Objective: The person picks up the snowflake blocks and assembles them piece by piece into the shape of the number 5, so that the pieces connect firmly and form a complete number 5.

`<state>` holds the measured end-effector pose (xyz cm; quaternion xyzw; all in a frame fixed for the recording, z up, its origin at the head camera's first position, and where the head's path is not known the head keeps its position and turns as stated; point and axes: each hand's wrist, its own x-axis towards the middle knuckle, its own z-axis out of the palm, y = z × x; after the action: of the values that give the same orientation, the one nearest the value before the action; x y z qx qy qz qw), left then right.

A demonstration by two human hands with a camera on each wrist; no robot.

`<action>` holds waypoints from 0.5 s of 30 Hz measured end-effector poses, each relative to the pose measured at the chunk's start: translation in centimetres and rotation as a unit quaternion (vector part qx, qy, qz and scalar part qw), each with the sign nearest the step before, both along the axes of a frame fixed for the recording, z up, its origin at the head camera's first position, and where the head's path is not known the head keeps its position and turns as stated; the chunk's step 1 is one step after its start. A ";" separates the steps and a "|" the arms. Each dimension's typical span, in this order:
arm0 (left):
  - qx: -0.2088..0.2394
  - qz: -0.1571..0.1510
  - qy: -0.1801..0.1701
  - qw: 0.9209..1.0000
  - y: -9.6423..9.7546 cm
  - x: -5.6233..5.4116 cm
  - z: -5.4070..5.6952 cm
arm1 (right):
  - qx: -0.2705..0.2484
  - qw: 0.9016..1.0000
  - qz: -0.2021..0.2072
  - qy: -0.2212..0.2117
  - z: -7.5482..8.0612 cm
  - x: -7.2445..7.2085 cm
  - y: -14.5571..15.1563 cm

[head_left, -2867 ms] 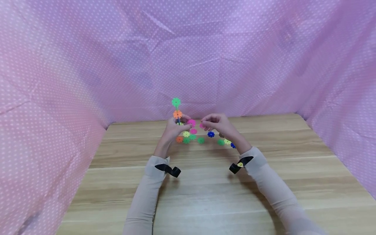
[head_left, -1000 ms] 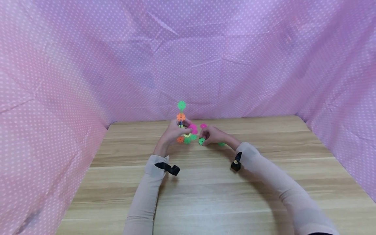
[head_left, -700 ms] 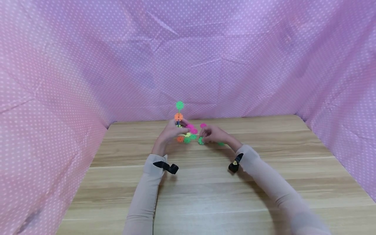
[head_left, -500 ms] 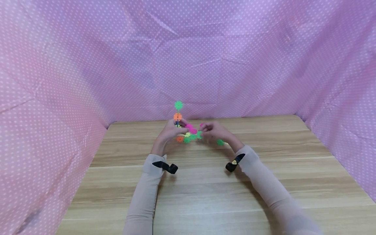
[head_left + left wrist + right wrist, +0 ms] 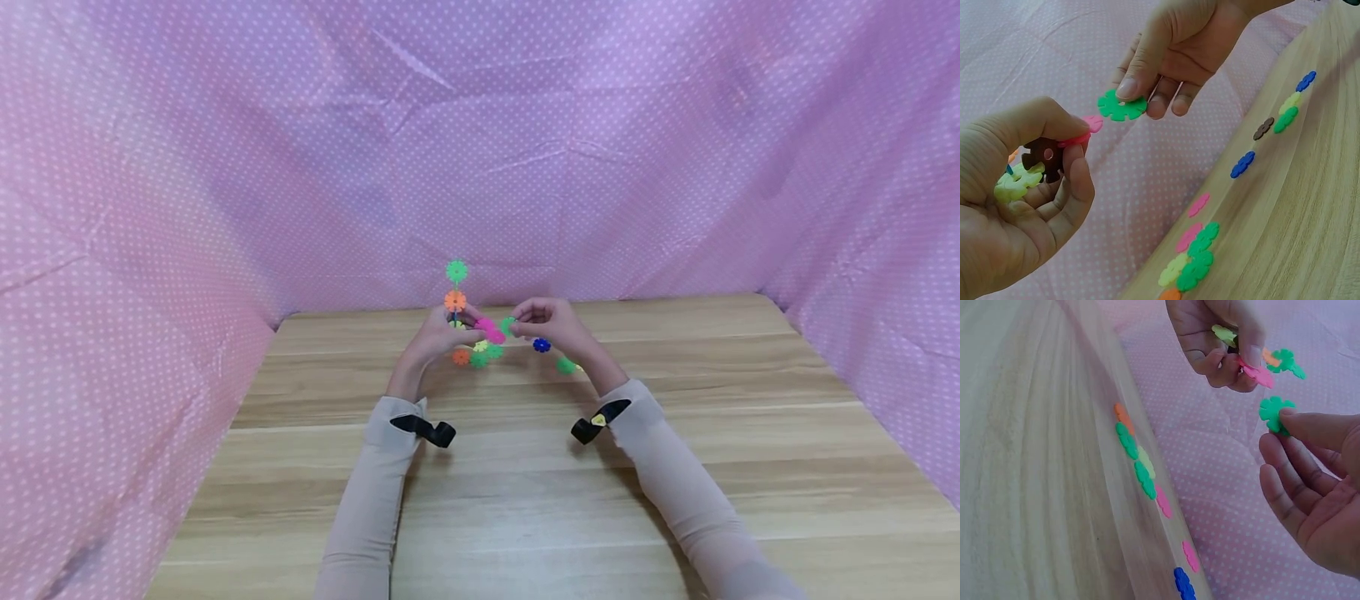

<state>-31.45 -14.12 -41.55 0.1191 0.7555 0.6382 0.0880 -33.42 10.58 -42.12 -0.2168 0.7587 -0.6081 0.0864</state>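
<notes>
My left hand (image 5: 437, 340) pinches a chain of joined plastic snowflake discs between thumb and fingers. A pink disc (image 5: 1092, 124) sticks out past the thumb, with a brown disc (image 5: 1041, 159) and a pale yellow disc (image 5: 1015, 187) behind it. Above that hand in the head view rise an orange disc (image 5: 455, 301) and a green top disc (image 5: 457, 271). Between thumb and fingertips, my right hand (image 5: 558, 325) pinches a single green snowflake disc (image 5: 1275, 411). Its edge stands close to the chain's pink end, a small gap showing between them in the right wrist view.
Several loose discs lie in a row along the table's far side, among them a blue disc (image 5: 1242, 164), a pink disc (image 5: 1199, 205) and an orange disc (image 5: 1123, 417). A pink dotted cloth (image 5: 480, 167) hangs round the wooden table (image 5: 510, 500).
My right hand has picked a green disc off the table, then lifted it up and back towards the chain. My left hand keeps its hold on the chain, shifting only slightly.
</notes>
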 end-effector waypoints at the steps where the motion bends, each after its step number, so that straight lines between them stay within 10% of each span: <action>1: 0.007 0.000 0.000 1.000 0.0 0.0 0.0 | 0.001 1.000 -0.001 0.006 0.0 0.0 -0.1; 15: 0.033 0.005 -0.019 0.999 0.6 0.2 0.1 | 0.018 0.995 -0.022 0.095 3.1 3.0 -1.3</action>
<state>-31.28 -13.51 -41.49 0.1057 0.7330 0.6652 0.0951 -30.38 9.32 -38.97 -0.2554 0.7789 -0.5727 0.0046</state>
